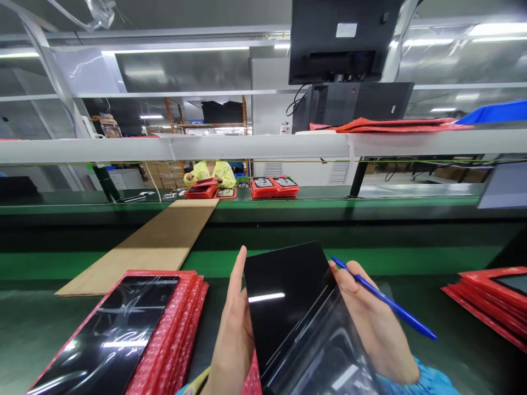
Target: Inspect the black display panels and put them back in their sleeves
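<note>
A glossy black screen panel (284, 302) is tilted up in front of me, with a clear plastic film (329, 351) lying loose and creased over its lower right part. My left hand (234, 329) grips the panel along its left edge, thumb pointing up. At the right edge, my right hand (374, 321) is closed, its fingertips at the panel's upper right side by the film. A blue pen (395, 307) is also held in that hand, slanting down to the right. Whether the right fingers pinch the film or the panel is hidden.
Left stands a stack of red bubble-wrap pouches (177, 334) topped by a film-covered screen (119, 323). More red pouches (489, 302) lie at right. A wooden board (152, 247) bridges toward the green conveyor ledge (329, 206). Across it, a person in yellow (214, 171) handles red pouches.
</note>
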A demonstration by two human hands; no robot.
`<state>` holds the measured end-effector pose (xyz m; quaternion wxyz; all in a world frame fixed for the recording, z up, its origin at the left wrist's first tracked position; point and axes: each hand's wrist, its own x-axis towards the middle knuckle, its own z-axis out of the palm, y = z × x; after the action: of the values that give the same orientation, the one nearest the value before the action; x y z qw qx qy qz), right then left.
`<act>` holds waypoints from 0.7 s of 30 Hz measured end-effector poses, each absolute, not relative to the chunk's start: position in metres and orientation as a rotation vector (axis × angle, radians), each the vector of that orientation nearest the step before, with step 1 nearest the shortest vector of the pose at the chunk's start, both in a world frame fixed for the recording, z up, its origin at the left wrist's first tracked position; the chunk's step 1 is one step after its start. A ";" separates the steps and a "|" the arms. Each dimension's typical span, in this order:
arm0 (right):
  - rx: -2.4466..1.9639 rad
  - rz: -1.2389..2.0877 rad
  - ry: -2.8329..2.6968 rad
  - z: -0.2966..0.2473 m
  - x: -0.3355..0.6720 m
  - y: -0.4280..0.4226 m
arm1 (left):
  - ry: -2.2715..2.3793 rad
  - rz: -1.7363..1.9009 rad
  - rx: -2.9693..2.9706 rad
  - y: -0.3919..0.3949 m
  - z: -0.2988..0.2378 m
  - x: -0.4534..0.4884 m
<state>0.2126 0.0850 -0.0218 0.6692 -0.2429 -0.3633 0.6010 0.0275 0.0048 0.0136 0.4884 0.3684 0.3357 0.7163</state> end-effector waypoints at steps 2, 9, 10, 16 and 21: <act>-0.603 1.373 -0.724 -0.020 0.213 0.083 | 0.774 1.732 0.816 0.008 0.013 0.025; -0.791 1.356 -0.550 -0.021 0.214 0.093 | 0.842 1.729 0.883 0.021 -0.001 0.019; -0.782 1.357 -0.570 -0.022 0.215 0.095 | 0.863 1.723 0.884 0.022 -0.001 0.018; -0.743 1.364 -0.605 -0.025 0.218 0.102 | 0.819 1.691 0.842 0.024 0.003 0.018; -0.764 1.354 -0.556 -0.020 0.219 0.099 | 0.720 1.589 0.740 0.019 0.008 0.017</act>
<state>0.2186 0.0986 -0.0200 0.6781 -0.3399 -0.2473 0.6029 0.0169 0.0187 0.0076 0.5837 0.3172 0.3084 0.6808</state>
